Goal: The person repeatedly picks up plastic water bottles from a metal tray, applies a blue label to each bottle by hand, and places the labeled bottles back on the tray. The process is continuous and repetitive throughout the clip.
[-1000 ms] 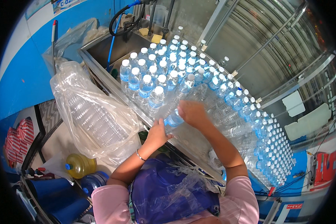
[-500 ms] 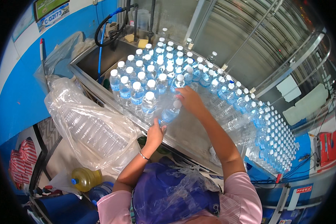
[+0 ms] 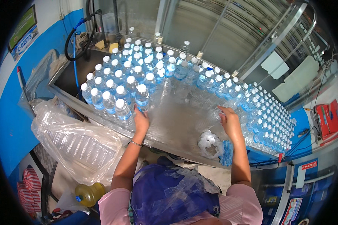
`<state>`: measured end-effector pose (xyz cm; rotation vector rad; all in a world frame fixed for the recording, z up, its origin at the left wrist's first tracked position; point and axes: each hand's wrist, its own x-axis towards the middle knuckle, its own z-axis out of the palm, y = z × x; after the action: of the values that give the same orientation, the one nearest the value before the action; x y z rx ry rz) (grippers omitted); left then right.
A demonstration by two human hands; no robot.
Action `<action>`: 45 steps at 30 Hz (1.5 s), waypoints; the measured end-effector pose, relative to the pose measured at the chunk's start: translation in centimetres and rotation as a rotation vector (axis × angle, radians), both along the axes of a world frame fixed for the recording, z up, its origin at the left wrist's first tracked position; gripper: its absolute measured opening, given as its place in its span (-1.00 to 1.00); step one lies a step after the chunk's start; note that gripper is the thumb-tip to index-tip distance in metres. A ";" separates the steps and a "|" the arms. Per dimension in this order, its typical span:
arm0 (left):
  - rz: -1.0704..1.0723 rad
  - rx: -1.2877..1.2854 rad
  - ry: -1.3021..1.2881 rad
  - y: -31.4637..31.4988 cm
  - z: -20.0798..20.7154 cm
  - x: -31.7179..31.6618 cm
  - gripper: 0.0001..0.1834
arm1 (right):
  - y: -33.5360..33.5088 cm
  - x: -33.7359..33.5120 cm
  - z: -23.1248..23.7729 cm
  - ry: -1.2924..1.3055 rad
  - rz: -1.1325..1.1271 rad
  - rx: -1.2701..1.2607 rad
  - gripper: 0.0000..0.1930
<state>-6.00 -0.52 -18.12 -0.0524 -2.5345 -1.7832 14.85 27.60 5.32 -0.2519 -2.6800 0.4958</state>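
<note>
My left hand [image 3: 141, 123] is at the base of a capped water bottle [image 3: 142, 96] with a blue label, its fingers closed on the lower part. That bottle stands upright at the front right of a packed group of similar bottles [image 3: 109, 95]. Farther right, my right hand [image 3: 230, 120] hangs over the metal counter [image 3: 174, 125], index finger and thumb apart, with nothing visible between them. Just left of its fingertips are clear bottles, blurred and hard to separate. Below it lie a clear plastic bag of white caps [image 3: 210, 143] and a bundle of blue labels [image 3: 227, 153].
A large block of capped bottles [image 3: 268, 120] fills the right end. Behind the left group are a sink [image 3: 65, 77] and a black hose [image 3: 68, 45]. A plastic sack of empty bottles [image 3: 79, 144] leans against the counter's front, with a yellow jug [image 3: 89, 194] below.
The bottle that was tilted between both hands now stands upright beside the group. My right hand has left the bottles and moved right; the view has shifted rightward, showing the caps and labels.
</note>
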 end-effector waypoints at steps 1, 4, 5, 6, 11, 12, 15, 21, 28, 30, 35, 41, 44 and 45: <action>0.010 -0.081 0.030 0.3 -0.7 -0.5 -0.26 | 1.0 0.5 -0.2 0.006 -0.040 0.012 -0.70; 0.008 -0.071 0.003 0.6 -1.7 -0.9 -0.24 | 2.8 1.2 -0.6 0.019 -0.137 0.029 -0.71; 0.005 -0.070 -0.006 0.6 -1.6 -0.9 -0.21 | 3.3 1.1 -0.6 0.020 -0.158 0.022 -0.71; -0.011 0.000 -0.008 0.7 -1.3 -0.5 -0.19 | 3.6 0.9 -0.6 0.024 -0.179 0.016 -0.72; -0.057 0.495 -0.261 -0.3 1.3 3.1 -0.27 | 5.1 1.6 0.1 0.001 -0.217 0.086 -0.74; -0.065 0.643 -0.314 -0.6 1.8 4.0 -0.32 | 5.6 2.2 0.2 0.028 -0.212 0.109 -0.75; -0.255 0.711 -0.485 -1.4 3.3 6.7 -0.47 | 7.5 4.3 0.4 0.016 -0.323 0.068 -0.76; -0.520 0.645 -0.598 1.1 6.4 8.7 -0.51 | 12.0 4.5 -1.2 -0.023 -0.417 0.163 -0.77; -0.813 0.368 -0.433 5.7 7.0 11.1 -0.41 | 17.6 0.0 -2.7 -0.080 -0.525 0.228 -0.74; -0.843 0.319 -0.419 6.4 6.9 11.7 -0.39 | 17.9 -0.5 -2.3 -0.106 -0.535 0.217 -0.70; -0.864 0.228 -0.395 6.9 6.9 12.4 -0.37 | 14.2 1.4 -2.4 0.143 -0.526 0.229 -0.63; -0.857 -0.002 -0.188 8.6 8.0 12.5 -0.26 | 5.6 7.1 -10.9 -0.159 -0.100 -0.102 -0.73; -0.902 -0.106 0.025 12.1 8.6 12.4 -0.20 | 3.1 8.9 -15.0 -0.270 -0.039 -0.006 -0.79; -0.920 -0.120 0.078 13.9 8.6 12.3 -0.18 | 2.8 9.1 -15.7 -0.313 -0.087 0.022 -0.80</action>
<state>6.29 13.42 -9.49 -1.4572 -2.7470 -1.7284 23.94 30.39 -10.42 -0.4723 -2.9587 0.4298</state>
